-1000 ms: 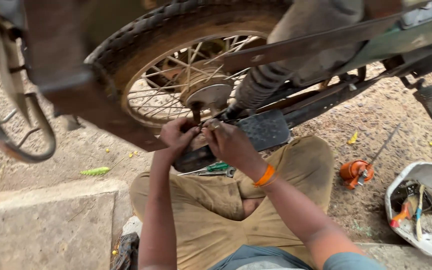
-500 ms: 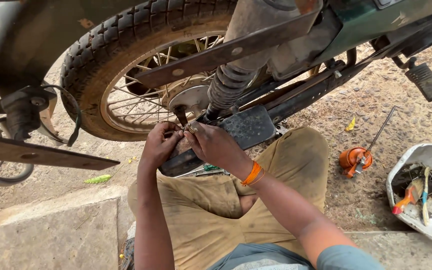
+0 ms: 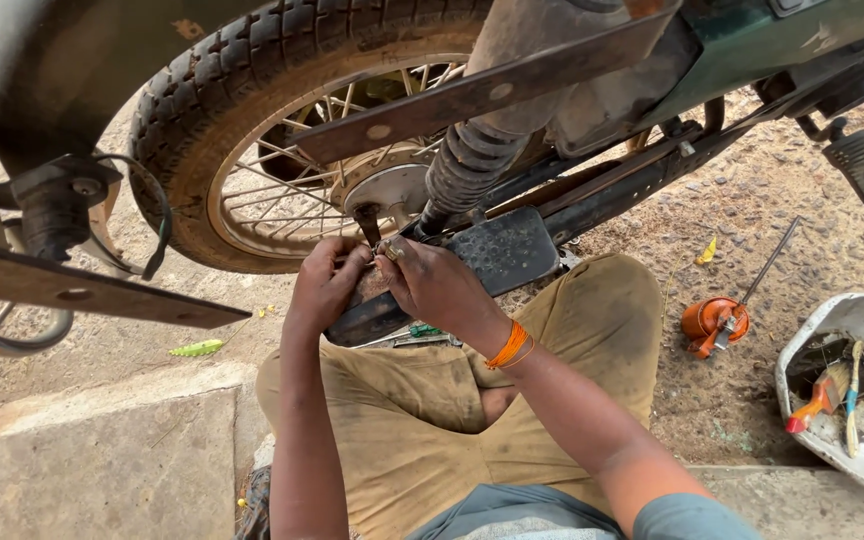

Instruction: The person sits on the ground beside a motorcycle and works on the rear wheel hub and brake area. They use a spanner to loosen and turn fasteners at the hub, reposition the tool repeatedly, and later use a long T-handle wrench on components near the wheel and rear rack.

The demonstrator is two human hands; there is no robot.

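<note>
We crouch beside the motorcycle's rear wheel [image 3: 252,150], its shock absorber [image 3: 467,165] slanting down to the axle. Our left hand [image 3: 324,290] and right hand [image 3: 437,285] meet just below the hub plate [image 3: 392,190], fingers closed on a small metal part [image 3: 389,250] at the axle bolt [image 3: 367,222]

head view — worn on the person's head, looking steeply down and forward | close over the lap and both forearms | faces the motorcycle rear wheel [image 3: 282,170] just ahead — ground [image 3: 752,400] at right edge
</note>
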